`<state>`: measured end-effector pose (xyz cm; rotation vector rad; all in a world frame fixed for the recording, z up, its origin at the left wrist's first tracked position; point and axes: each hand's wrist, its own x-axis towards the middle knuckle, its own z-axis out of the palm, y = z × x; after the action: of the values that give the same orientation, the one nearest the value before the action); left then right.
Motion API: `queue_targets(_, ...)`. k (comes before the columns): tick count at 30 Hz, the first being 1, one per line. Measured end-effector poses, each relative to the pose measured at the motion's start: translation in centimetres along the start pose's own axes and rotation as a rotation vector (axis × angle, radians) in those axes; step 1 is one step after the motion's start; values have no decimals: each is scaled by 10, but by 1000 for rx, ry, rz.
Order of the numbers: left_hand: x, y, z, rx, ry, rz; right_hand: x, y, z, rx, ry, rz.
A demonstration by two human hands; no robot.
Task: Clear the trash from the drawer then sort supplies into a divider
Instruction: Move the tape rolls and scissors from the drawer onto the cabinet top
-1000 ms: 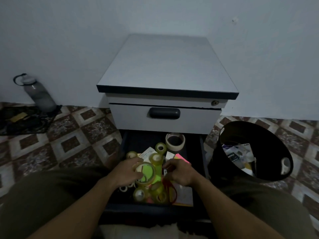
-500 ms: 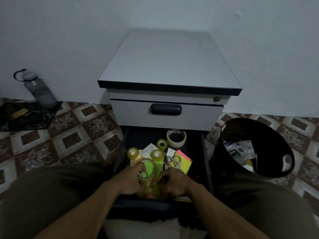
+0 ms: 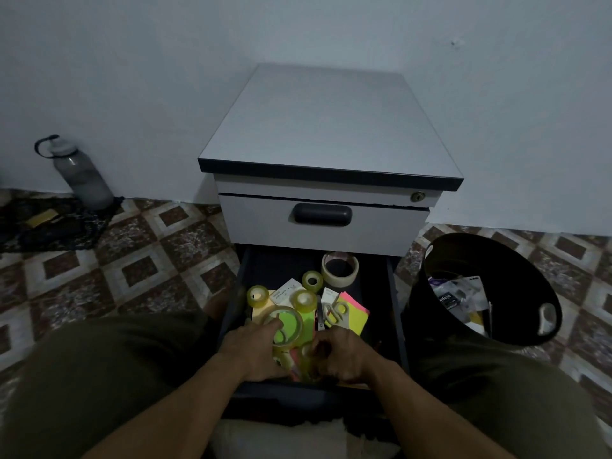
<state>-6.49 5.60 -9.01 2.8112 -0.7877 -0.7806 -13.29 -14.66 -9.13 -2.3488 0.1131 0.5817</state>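
The dark lower drawer point(image 3: 392, 293) of a grey cabinet stands pulled out in front of me. Inside lie several yellowish tape rolls point(image 3: 257, 295), a wide masking tape roll point(image 3: 339, 268), scissors point(image 3: 333, 313) and neon sticky notes point(image 3: 353, 313). My left hand point(image 3: 251, 351) grips a large clear tape roll point(image 3: 287, 326) at the drawer's near end. My right hand point(image 3: 342, 354) is curled around a small tape roll point(image 3: 306, 352) beside it; what lies under both hands is hidden.
A black bin point(image 3: 496, 256) with wrappers and paper inside stands to the right of the drawer. The cabinet's upper drawer point(image 3: 323, 226) is closed. A grey water bottle point(image 3: 81, 175) stands by the wall at the left. My knees flank the drawer.
Both hands have drawn back toward the drawer's near edge and come closer together. The scissors and sticky notes, earlier partly under my right hand, now show.
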Motion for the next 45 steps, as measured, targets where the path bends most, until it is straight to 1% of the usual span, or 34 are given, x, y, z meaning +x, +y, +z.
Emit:
queue_targets(3, -1, 5, 1, -41, 14, 4, -2, -2, -2, 23, 2, 3)
queue_targets(8, -4, -3, -7, -214, -5, -12, -6, -1, -9, 120, 46, -10)
queue_targets(12, -10, -5, -26, -375, 65, 39, -9, -4, -18, 87, 117, 3)
queue_targets(14, -15, -6, -38, -430, 88, 62, -13, -11, -24, 90, 147, -24)
queue_targets(18, -29, -8, -65, -464, 135, 129, -27, -34, -47, 79, 190, -89)
queue_targets(23, -58, -8, -133, -469, 171, 184, -46, -72, -98, 198, 182, -174)
queue_targets(26, -77, -9, -180, -478, 297, 197, -56, -100, -133, 170, 219, -291)
queue_targets(29, -80, -7, -222, -487, 465, 254, -57, -126, -170, 143, 340, -404)
queue_targets(32, -62, -10, -259, -492, 591, 280, -52, -151, -208, 154, 449, -503)
queue_targets(35, -32, -15, -288, -507, 687, 269, -36, -167, -244, 146, 541, -490)
queue_targets(37, -9, -16, -304, -498, 714, 262, -18, -171, -261, 117, 596, -459)
queue_targets(42, 43, -25, -322, -427, 705, 200, 30, -166, -277, 48, 633, -341)
queue_targets(45, 61, -31, -319, -406, 691, 188, 47, -161, -274, -25, 621, -320)
